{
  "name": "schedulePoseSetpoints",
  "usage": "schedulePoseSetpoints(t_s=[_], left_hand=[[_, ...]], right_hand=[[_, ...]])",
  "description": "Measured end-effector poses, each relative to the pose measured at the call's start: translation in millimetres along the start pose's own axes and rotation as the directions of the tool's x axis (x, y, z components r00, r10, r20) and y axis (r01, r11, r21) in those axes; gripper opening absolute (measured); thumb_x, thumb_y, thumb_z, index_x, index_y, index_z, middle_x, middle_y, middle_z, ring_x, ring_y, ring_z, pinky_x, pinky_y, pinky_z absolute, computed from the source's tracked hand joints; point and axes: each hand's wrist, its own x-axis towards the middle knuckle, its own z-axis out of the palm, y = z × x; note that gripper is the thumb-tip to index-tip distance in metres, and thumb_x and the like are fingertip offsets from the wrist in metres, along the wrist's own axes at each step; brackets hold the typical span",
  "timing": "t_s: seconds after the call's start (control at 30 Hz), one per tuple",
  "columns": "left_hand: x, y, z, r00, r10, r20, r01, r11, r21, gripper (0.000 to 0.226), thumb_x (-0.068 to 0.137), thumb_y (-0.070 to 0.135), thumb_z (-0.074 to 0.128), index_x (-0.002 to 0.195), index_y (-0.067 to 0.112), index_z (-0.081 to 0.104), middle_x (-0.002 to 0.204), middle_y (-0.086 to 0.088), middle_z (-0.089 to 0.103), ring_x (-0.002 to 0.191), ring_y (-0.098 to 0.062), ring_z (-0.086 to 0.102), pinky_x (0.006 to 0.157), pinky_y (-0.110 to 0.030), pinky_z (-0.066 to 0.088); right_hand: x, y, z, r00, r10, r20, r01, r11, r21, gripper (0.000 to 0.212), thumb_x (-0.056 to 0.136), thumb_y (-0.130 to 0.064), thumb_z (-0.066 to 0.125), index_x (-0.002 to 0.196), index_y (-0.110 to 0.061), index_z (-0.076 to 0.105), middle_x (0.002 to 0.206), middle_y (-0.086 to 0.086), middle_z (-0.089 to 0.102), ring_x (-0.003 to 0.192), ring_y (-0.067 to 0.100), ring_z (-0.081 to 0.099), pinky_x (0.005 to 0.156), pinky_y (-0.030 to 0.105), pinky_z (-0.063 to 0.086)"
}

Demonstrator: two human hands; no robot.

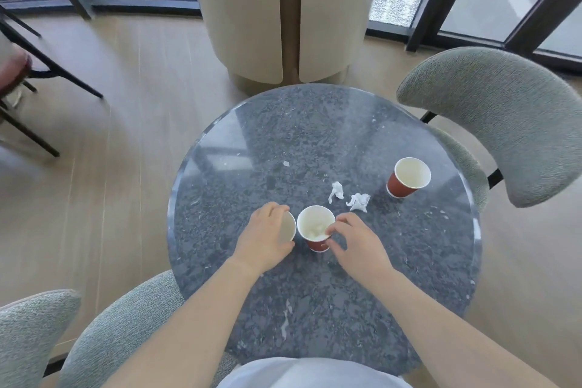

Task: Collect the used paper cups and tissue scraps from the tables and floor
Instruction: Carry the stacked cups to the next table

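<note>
Three red paper cups stand on a round dark stone table [315,142]. My left hand [267,236] grips one cup [288,227], mostly hidden under the fingers. Beside it stands a second cup [315,227] with a tissue wad inside; my right hand [352,242] touches its rim with thumb and forefinger, fingers curled. The third cup [409,178] stands alone at the right. Two crumpled white tissue scraps [336,191] [358,201] lie between the cups. A tiny white scrap [286,163] lies further back.
A grey upholstered chair [504,123] stands at the table's right, two more [119,331] [28,334] at the near left. A black-legged chair [19,72] is at far left. A beige column [283,9] and windows lie behind. Wooden floor surrounds the table.
</note>
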Motion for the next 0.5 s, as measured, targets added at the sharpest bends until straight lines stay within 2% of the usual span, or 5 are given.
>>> schedulePoseSetpoints(t_s=[0.17, 0.33, 0.5], left_hand=[[16.1, -5.3, -0.8, 1.0, -0.006, -0.006, 0.006, 1.0, -0.021, 0.073, 0.079, 0.034, 0.067, 0.14, 0.018, 0.029, 0.145, 0.0, 0.028, 0.135, -0.021, 0.026, 0.109, -0.03, 0.026], [20.5, -7.1, -2.9, 1.0, 0.002, 0.011, -0.002, 0.999, -0.034, 0.076, 0.079, 0.039, 0.066, 0.142, 0.02, 0.026, 0.15, 0.0, 0.022, 0.138, -0.019, 0.021, 0.112, -0.028, 0.019], [26.7, -1.2, -9.7, 1.0, 0.026, -0.007, -0.027, 0.999, -0.047, 0.07, 0.082, 0.041, 0.061, 0.141, 0.022, 0.028, 0.149, 0.002, 0.024, 0.138, -0.018, 0.021, 0.11, -0.03, 0.023]], right_hand=[[5.6, 0.3, 7.6, 1.0, 0.011, 0.009, -0.011, 1.0, -0.029, 0.014, 0.085, -0.021, 0.06, 0.097, -0.016, 0.064, 0.114, -0.004, 0.054, 0.101, 0.017, 0.053, 0.073, 0.026, 0.046], [4.7, 4.8, 1.8, 1.0, 0.026, -0.017, -0.026, 1.0, 0.018, 0.025, 0.083, -0.009, 0.054, 0.104, -0.018, 0.062, 0.121, -0.004, 0.05, 0.1, 0.015, 0.054, 0.074, 0.025, 0.045], [20.9, 9.2, -11.4, 0.997, 0.04, -0.067, -0.038, 0.999, 0.025, 0.025, 0.084, -0.008, 0.053, 0.106, -0.018, 0.062, 0.121, -0.004, 0.051, 0.098, 0.014, 0.055, 0.077, 0.022, 0.043]])
